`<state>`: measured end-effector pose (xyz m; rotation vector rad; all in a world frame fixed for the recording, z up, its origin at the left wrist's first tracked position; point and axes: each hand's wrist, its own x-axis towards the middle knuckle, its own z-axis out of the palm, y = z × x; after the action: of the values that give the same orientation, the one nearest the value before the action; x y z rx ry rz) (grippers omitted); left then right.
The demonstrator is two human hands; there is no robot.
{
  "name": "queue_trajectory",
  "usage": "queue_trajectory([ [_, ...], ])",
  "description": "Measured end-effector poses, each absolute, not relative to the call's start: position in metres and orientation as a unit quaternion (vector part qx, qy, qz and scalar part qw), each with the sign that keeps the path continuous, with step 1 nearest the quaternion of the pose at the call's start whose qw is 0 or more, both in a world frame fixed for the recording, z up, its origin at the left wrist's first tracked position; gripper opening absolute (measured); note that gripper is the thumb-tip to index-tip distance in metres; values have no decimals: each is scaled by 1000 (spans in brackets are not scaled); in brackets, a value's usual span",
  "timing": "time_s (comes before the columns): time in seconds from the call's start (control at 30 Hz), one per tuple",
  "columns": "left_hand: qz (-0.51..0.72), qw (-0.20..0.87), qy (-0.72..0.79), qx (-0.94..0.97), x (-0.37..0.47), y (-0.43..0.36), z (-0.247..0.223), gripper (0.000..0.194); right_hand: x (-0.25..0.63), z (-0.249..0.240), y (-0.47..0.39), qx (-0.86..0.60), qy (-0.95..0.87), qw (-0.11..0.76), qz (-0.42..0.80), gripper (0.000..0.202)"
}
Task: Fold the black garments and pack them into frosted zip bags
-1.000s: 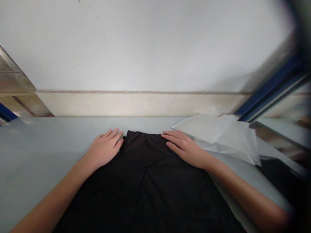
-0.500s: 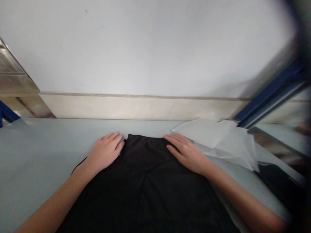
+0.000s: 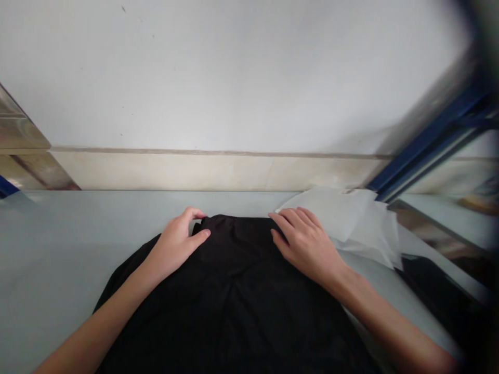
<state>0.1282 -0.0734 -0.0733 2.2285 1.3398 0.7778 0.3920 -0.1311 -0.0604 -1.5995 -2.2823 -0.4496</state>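
Observation:
A black garment (image 3: 241, 317) with a wide waistband and a centre seam lies spread out, its waistband edge pointing away from me. My left hand (image 3: 177, 244) is curled round the left corner of the waistband, thumb on top of the cloth and index finger at the far edge; its other fingers are hidden. At the right corner, my right hand (image 3: 306, 239) rests on the cloth with its fingers slightly bent and the thumb apart. Small wrinkles run across the waistband near the left hand.
The garment lies on a pale grey-blue table (image 3: 58, 259) against a white wall (image 3: 234, 78). Translucent plastic bags (image 3: 351, 218) lie beyond my right hand, beside a blue metal post (image 3: 424, 140). Another black item (image 3: 432, 283) is at the right.
My left hand has moved right onto the waistband's corner, where the cloth is now wrinkled. My right hand has shifted slightly right with its fingers more bent. The view has shifted a little.

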Motion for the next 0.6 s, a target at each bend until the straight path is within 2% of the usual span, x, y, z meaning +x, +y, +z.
queue_trajectory([
  [0.27, 301, 242, 348, 854, 122, -79, -62, 13, 427, -33, -135, -482, -864, 148, -1, 20],
  [0.4, 256, 211, 285, 899, 115, -82, -53, 26, 438, -19, -142, -469, -868, 145, 78, 19],
  [0.5, 208, 177, 260, 926, 111, -87, -51, 30, 437, -14, -147, -456, -877, 147, 47, 22],
  [0.6, 164, 141, 252, 943, 111, -94, -49, 20, 432, -10, -151, -448, -881, 151, -12, 21],
])
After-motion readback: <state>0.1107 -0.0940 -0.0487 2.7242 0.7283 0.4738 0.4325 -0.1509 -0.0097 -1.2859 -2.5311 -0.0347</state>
